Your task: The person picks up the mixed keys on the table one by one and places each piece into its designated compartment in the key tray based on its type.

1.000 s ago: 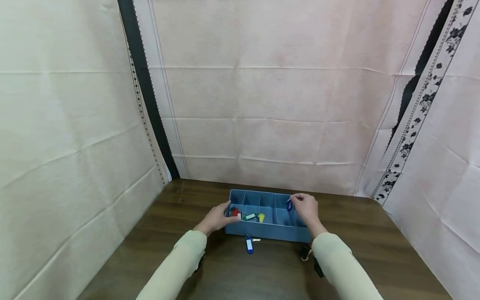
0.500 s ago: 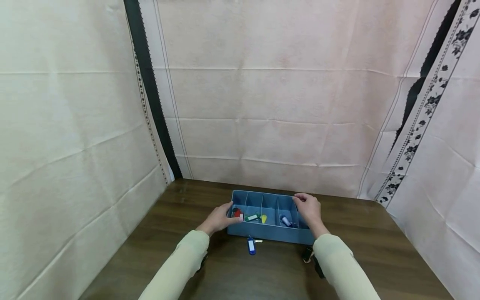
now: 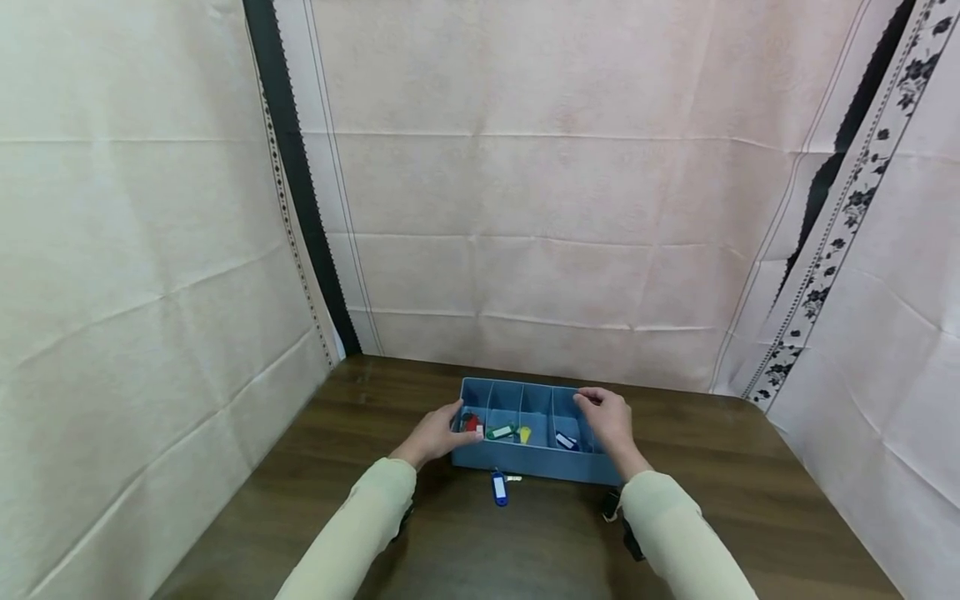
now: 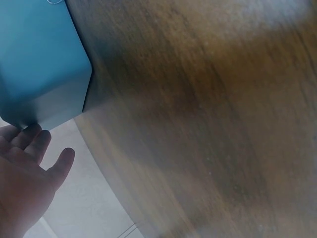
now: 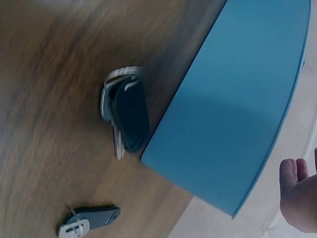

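Wood-grain tabletop point(image 3: 285, 500): left hand point(image 3: 433, 435), unclenched, touches the divided blue tray point(image 3: 536, 462) at its left end; right hand point(image 3: 611, 421), seemingly released, over the right part, best lifted straight up so the blue-and-white key tag point(image 3: 566, 441) in the fourth compartment point(image 3: 565, 408) from left lies undisturbed.

You work in a makeshift, booth-like space: creased cloth point(image 3: 555, 192) with floral trim point(image 3: 838, 243) encloses three sides of your wood-grained surface point(image 3: 738, 458), hiding the room beyond.
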The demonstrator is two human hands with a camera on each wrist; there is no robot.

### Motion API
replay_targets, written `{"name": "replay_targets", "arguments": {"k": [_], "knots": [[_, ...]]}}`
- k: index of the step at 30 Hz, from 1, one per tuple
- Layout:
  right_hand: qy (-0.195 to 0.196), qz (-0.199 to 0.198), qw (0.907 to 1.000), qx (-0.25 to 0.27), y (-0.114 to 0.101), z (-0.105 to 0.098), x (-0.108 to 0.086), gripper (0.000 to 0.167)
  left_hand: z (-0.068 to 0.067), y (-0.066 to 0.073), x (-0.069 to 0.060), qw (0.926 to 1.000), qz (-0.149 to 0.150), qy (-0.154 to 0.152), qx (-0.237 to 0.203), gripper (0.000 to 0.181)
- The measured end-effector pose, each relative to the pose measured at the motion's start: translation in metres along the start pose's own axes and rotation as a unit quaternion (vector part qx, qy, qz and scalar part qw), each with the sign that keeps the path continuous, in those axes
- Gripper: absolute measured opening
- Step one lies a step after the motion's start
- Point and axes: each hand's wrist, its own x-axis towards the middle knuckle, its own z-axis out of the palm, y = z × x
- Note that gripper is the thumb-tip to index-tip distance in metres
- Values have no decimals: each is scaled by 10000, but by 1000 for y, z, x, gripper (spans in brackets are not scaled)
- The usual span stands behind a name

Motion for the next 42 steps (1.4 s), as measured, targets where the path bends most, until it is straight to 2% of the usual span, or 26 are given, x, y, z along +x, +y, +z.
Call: {"name": "replay_targets", "arguments": {"k": [6, 13, 17, 24, 29, 35, 42], "knots": [[-17, -30, 9999, 111, -8, 7, -9, 34, 0, 1, -2, 10000, 1, 22, 4, 97], [-234, 118, 9972, 703, -20, 20, -28, 35, -1, 0, -2, 10000, 4, 40, -31, 97], [-320, 193, 9957, 852, -28, 25, -40, 33, -1, 0, -2, 10000, -11, 42, -43, 94], [-323, 16, 9943, 1020, -41, 30, -64, 30, 0, 1, -1, 10000, -38, 21, -48, 95], [-545, -119, 9926, 1077, -40, 41, -86, 27, 0, 2, -1, 10000, -40, 32, -4, 97], [-851, -206, 9932, 773, -30, 61, -105, 28, 0, 2, -3, 10000, -82, 14, -3, 96], [-671, 81, 9972, 314, -16, 86, -109, 23, -1, 4, -3, 10000, -80, 11, 30, 91]]}}
